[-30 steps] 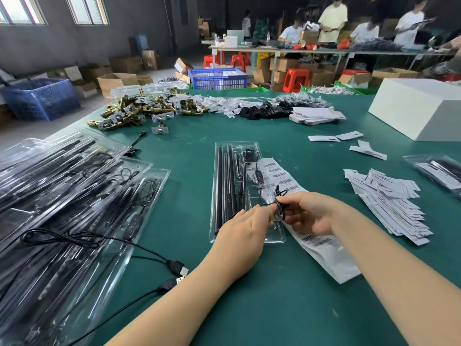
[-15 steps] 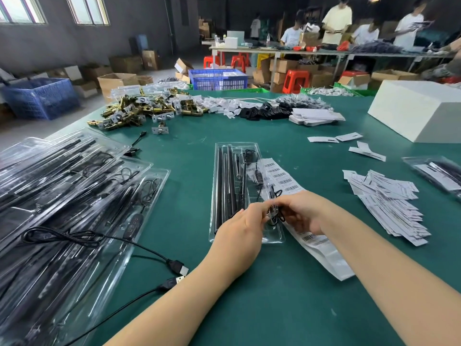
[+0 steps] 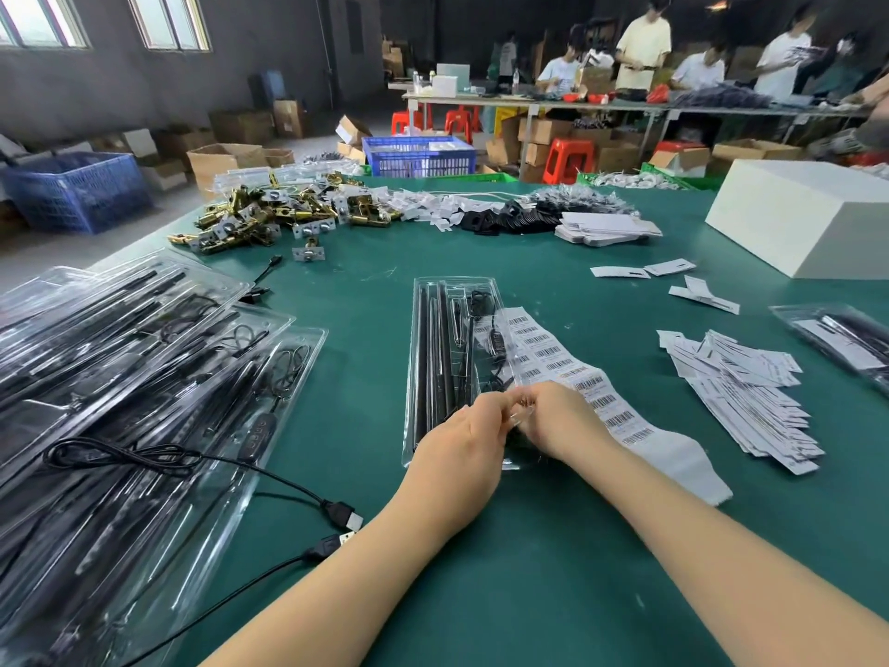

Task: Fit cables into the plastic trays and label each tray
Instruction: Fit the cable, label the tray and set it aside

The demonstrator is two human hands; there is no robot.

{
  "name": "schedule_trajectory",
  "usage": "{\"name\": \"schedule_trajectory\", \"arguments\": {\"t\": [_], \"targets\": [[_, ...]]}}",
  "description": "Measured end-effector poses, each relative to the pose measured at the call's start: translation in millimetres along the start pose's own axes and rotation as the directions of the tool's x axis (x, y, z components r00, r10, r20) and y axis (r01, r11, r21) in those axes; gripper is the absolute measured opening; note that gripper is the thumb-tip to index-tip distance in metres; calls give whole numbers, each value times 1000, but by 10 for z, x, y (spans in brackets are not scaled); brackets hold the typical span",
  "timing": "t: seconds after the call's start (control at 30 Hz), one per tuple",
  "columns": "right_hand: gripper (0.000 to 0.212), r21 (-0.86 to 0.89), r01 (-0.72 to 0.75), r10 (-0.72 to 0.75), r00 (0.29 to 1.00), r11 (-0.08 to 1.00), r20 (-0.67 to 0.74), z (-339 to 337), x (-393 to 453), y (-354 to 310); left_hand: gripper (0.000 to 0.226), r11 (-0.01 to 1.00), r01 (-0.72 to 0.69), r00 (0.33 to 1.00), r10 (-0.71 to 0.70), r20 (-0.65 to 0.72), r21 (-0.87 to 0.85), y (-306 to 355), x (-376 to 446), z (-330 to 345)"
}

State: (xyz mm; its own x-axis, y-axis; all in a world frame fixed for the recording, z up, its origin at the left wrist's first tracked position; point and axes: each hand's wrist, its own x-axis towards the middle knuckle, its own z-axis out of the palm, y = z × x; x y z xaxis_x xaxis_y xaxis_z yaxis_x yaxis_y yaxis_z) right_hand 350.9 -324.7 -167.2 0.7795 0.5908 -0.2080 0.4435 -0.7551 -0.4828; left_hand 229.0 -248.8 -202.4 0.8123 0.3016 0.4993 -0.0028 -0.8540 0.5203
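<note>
On the left of the green tabletop (image 3: 553, 594) lies a heap of filled clear trays (image 3: 120, 377), overlapping one another, with two loose USB plugs (image 3: 344, 517) at their near edge. Behind them sits a pile of brass latch parts (image 3: 269, 216).

In the middle lies one clear plastic tray (image 3: 433, 358), lengthwise away from the person, with black rods in its left channels and a thin black cable (image 3: 490, 339) in its right part. The left hand (image 3: 462, 450) and right hand (image 3: 558, 421) meet over the tray's near end, their fingers curled and pinching the cable's bundled end between them (the bundle itself is mostly hidden).

A strip of barcode labels (image 3: 596, 402) runs from the tray's right edge under the right hand. Further right lies a stack of paper slips (image 3: 750, 402), and a white box (image 3: 808, 214) stands at the far right.
</note>
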Motion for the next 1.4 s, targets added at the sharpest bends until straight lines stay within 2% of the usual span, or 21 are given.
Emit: {"name": "schedule_trajectory", "arguments": {"t": [0.1, 0.27, 0.4, 0.47, 0.57, 0.77, 0.87, 0.97, 1.03, 1.17, 1.23, 1.3, 1.4], "targets": [[19, -79, -13, 4, 993, 997, -116, 77, -56, -3, 23, 999, -36, 999, 36, -33, 1, 13, -11, 5], [6, 29, 18, -7, 941, 999, -338, 217, -67, 76, 26, 999, -33, 999, 33, -43, 6, 12, -4, 12], [23, 214, 58, 28, 926, 975, -375, 252, -62, 102, 25, 999, -28, 1000, 29, -11, 39, -2, 3, 12], [18, 195, 77, 6, 918, 978, -396, 269, -65, 112, 20, 998, -37, 999, 38, -13, 46, 4, 0, 7], [18, 138, 95, -35, 923, 986, -384, 290, -71, 118, 21, 998, -32, 999, 32, 2, 45, -6, 2, 13], [37, 212, 99, -3, 911, 972, -411, 309, -50, 130, 29, 998, -40, 999, 41, -2, 52, -21, 3, 28], [44, 139, 113, -55, 929, 984, -366, 314, -33, 148, 29, 997, -51, 999, 51, -11, 58, -15, 4, 23], [30, 59, 88, -65, 947, 994, -315, 311, -15, 152, 24, 995, -92, 995, 93, -28, 46, 8, 1, 14], [23, -62, 84, -98, 955, 995, -280, 308, 6, 151, 27, 994, -102, 994, 104, -38, 51, 6, 3, 14], [42, -260, 90, -131, 981, 961, -144, 258, 29, 121, 41, 988, -129, 991, 131, -25, 79, 7, 11, 32], [43, -253, 61, -94, 989, 965, -118, 230, 26, 105, 42, 986, -134, 990, 137, -27, 95, 2, 17, 37], [33, -214, 32, -62, 989, 976, -135, 211, 33, 101, 38, 986, -129, 991, 132, -23, 107, 13, 19, 26], [37, -261, 42, -73, 991, 964, -112, 242, 71, 108, 23, 989, -118, 993, 120, -12, 91, 42, 3, -24]]}}
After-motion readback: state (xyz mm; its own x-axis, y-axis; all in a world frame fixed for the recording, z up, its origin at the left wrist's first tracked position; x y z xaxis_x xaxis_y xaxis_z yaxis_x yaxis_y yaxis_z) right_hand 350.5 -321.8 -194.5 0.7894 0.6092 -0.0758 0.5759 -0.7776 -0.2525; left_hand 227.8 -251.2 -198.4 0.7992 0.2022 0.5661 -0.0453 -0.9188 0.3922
